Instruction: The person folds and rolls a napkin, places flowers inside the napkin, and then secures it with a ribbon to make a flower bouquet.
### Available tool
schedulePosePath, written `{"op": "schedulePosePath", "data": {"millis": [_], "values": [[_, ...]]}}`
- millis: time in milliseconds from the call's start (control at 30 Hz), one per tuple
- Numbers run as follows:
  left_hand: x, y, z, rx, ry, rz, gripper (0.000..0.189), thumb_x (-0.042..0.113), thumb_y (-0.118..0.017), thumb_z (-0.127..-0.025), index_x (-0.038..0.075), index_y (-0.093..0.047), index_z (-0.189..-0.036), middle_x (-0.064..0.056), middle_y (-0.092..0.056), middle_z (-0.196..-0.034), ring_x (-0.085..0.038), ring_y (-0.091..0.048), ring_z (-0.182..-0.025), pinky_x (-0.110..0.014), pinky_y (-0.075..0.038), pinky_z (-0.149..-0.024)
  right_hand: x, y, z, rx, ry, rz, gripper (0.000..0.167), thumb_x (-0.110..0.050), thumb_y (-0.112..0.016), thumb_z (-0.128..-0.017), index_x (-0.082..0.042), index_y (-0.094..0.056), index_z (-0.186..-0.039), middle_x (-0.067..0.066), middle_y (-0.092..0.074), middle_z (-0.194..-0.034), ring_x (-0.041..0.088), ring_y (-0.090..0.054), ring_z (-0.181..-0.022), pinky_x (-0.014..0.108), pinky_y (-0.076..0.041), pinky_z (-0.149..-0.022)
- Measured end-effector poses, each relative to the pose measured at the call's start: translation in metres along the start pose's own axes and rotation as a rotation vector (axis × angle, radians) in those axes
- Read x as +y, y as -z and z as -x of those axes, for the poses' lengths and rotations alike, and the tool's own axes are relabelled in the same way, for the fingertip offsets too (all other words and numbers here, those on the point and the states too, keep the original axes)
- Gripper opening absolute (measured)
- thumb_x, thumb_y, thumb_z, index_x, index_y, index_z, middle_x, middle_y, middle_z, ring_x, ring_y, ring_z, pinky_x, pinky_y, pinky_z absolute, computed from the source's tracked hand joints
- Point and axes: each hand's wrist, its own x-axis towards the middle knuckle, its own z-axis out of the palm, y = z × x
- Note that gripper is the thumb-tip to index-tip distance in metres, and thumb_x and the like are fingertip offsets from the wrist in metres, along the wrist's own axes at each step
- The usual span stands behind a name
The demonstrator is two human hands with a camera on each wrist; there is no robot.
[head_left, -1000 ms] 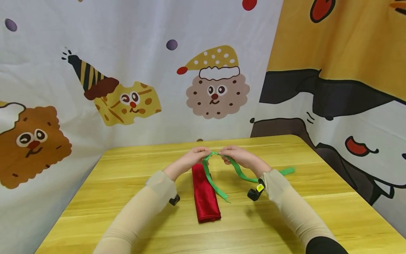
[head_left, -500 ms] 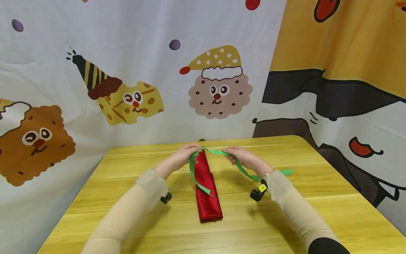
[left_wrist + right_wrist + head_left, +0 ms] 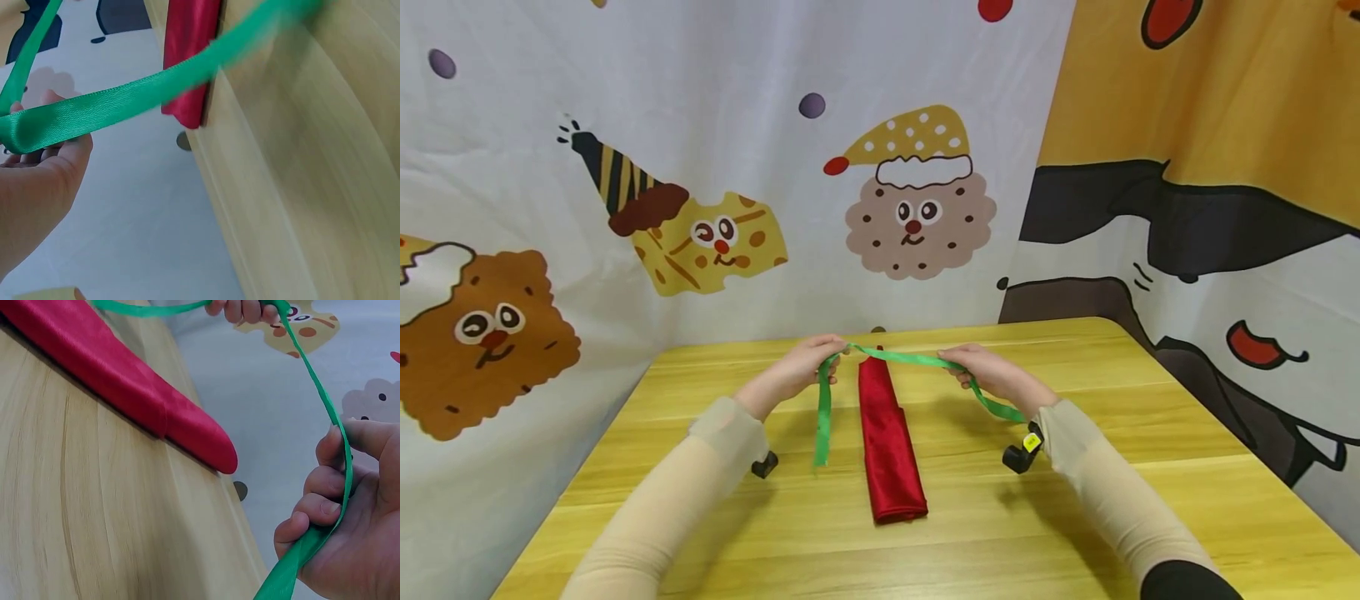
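A green satin ribbon spans the space between my two hands, above the table. My left hand pinches it near one end, and a tail hangs down from there. On the other side my right hand grips the ribbon between thumb and curled fingers; in the right wrist view the ribbon runs across the palm and out below. Beneath the stretched part lies a folded strip of shiny red cloth, lengthwise on the table, touched by neither hand.
The wooden table ends at a rounded far edge. Right behind it hangs a white curtain printed with cartoon figures. Black wrist cameras sit under both cuffs.
My left hand has moved left, drawing away from the right hand with the ribbon pinched. The stretch between the hands has grown longer. The red cloth's far end is now uncovered.
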Motion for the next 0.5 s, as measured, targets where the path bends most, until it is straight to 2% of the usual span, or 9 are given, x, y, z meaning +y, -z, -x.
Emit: {"op": "schedulePosePath", "data": {"millis": [133, 267, 500], "values": [[-0.001, 0.009, 0.005, 0.01, 0.001, -0.008, 0.022, 0.024, -0.047, -0.103, 0.004, -0.055, -0.1, -0.001, -0.039, -0.069, -0.018, -0.037, -0.063, -0.035, -0.045, -0.067, 0.004, 0.005, 0.001, 0.015, -0.017, 0.022, 0.031, -0.032, -0.048, -0.102, -0.009, -0.054, -0.081, 0.002, -0.039, -0.068, 0.016, -0.031, -0.059, 0.034, -0.033, -0.066], [-0.002, 0.019, 0.01, 0.023, -0.002, -0.011, 0.022, 0.024, -0.047, -0.104, 0.005, -0.056, -0.099, -0.002, -0.038, -0.069, -0.018, -0.036, -0.063, -0.036, -0.044, -0.068, 0.005, 0.01, 0.003, 0.037, -0.02, 0.042, 0.032, -0.035, -0.051, -0.101, -0.008, -0.059, -0.085, 0.003, -0.041, -0.069, 0.017, -0.033, -0.059, 0.036, -0.034, -0.069], [-0.006, 0.032, 0.018, 0.01, -0.015, -0.087, 0.022, 0.027, -0.045, -0.104, 0.008, -0.049, -0.094, -0.003, -0.032, -0.07, -0.018, -0.03, -0.059, -0.034, -0.036, -0.062, 0.006, 0.015, 0.007, 0.051, -0.014, 0.039, 0.032, -0.036, -0.054, -0.1, -0.009, -0.063, -0.087, 0.002, -0.037, -0.065, 0.018, -0.032, -0.059, 0.036, -0.033, -0.069]]}}
